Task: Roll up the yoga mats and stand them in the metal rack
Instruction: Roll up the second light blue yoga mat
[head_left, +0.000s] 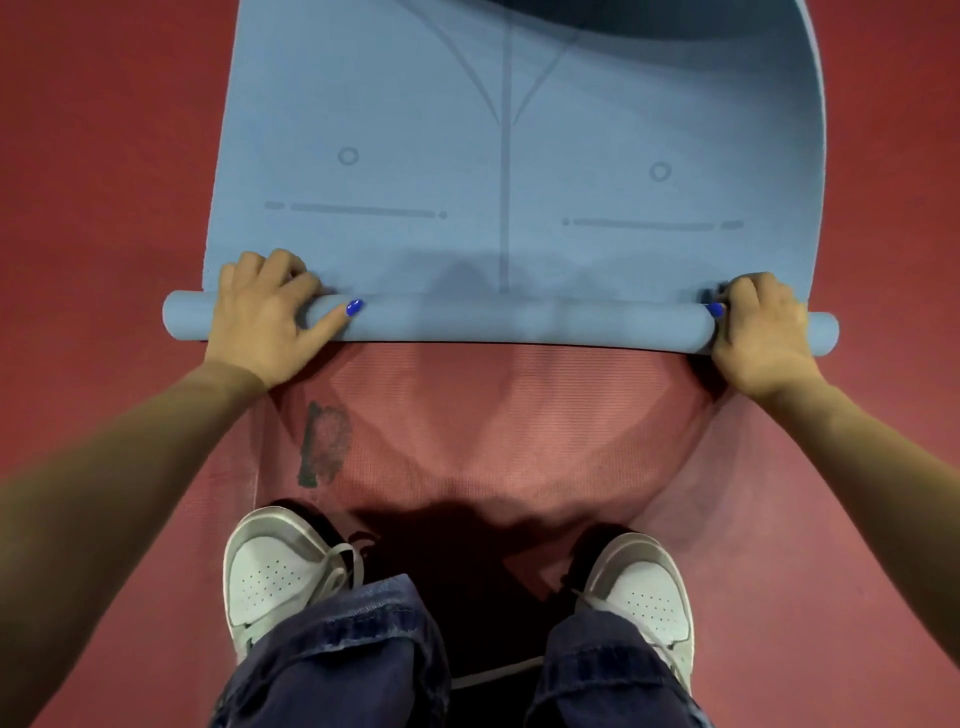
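Left hand (262, 312) and right hand (758, 332) curled round thin rolled end of light-blue foam yoga mat (509, 156), laid on red floor (104, 182)

A single head-worn wide-angle camera looks steeply down from close above, facing forward along a partly rolled blue foam yoga mat (514, 171) on the red floor (104, 156), over the wearer's white sneakers (280, 577).

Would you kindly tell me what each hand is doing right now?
Left hand: grips the rolled end of the blue foam yoga mat.
Right hand: grips the same roll.
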